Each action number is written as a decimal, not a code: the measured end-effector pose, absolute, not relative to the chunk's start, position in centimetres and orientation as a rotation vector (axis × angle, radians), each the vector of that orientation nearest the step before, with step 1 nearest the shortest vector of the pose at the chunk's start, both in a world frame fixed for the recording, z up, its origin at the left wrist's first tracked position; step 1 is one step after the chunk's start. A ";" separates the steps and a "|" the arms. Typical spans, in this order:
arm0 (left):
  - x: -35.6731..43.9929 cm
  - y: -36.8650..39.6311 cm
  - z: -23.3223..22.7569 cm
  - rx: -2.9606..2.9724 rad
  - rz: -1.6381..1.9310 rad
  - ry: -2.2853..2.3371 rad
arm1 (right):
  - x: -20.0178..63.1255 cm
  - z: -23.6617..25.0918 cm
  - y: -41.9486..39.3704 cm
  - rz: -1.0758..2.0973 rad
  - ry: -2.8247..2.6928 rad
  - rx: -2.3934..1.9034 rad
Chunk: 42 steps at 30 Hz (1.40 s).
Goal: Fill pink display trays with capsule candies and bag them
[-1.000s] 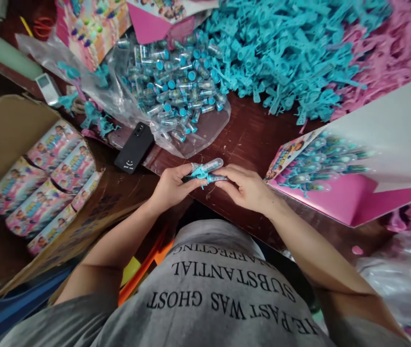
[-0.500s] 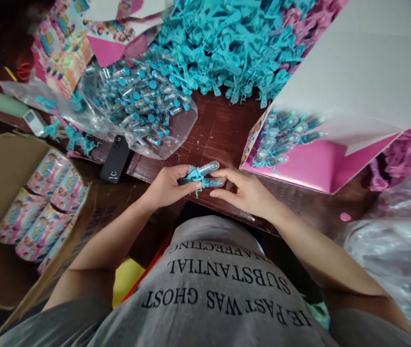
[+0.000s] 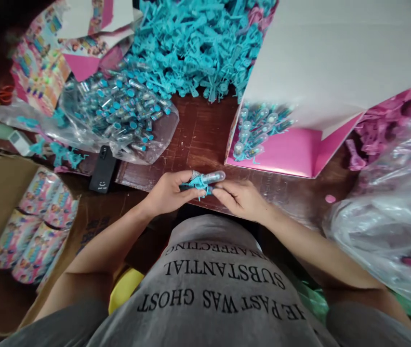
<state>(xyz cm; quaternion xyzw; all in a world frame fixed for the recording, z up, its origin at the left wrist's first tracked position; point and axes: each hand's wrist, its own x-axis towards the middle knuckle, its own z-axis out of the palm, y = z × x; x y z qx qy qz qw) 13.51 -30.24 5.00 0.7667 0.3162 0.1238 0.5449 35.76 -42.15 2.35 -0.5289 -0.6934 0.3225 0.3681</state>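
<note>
My left hand (image 3: 165,193) is closed around light-blue plastic toy pieces (image 3: 199,181) at the table's front edge. A clear round-ended tube (image 3: 214,177) is fixed to the upper one and points right. My right hand (image 3: 243,200) has its thumb and fingers pinched on the end of a second tube, just below the first. Its fingers hide most of that tube. Just right of and beyond my hands stands an open pink-and-white display box (image 3: 299,149), with several tubed blue toys (image 3: 254,127) lined up at its left side.
Loose blue toy pieces (image 3: 198,53) are heaped at the back. A clear bag of blue-capped tubes (image 3: 122,108) lies at left, near a black phone (image 3: 102,168). A carton (image 3: 1,207) with printed packs stands lower left. Pink pieces (image 3: 382,123) and plastic bags (image 3: 382,236) are at right.
My right hand has gone from loosely open fingers around the lower tube to a closed pinch on its end. The whole view has shifted, so the table things appear further left.
</note>
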 end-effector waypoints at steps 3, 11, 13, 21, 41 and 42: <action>14.7 -30.3 5.6 1.848 0.318 0.719 | 37.3 3.6 -43.0 1.067 -1.550 -1.373; 20.9 -32.7 6.9 2.105 0.396 0.604 | 42.7 7.7 -46.1 0.841 -1.400 -1.489; 22.9 -31.8 7.7 2.285 0.502 0.550 | 44.9 8.8 -46.4 0.638 -1.375 -1.614; 30.9 -23.6 6.6 2.589 0.434 0.198 | 53.1 7.3 -41.5 0.358 -1.862 -2.057; 28.7 -9.2 0.4 2.491 0.506 1.341 | 48.6 5.0 -39.3 0.108 -1.875 -2.251; 28.9 -7.6 -0.8 2.479 0.469 1.277 | 48.5 5.0 -39.1 0.052 -1.905 -2.313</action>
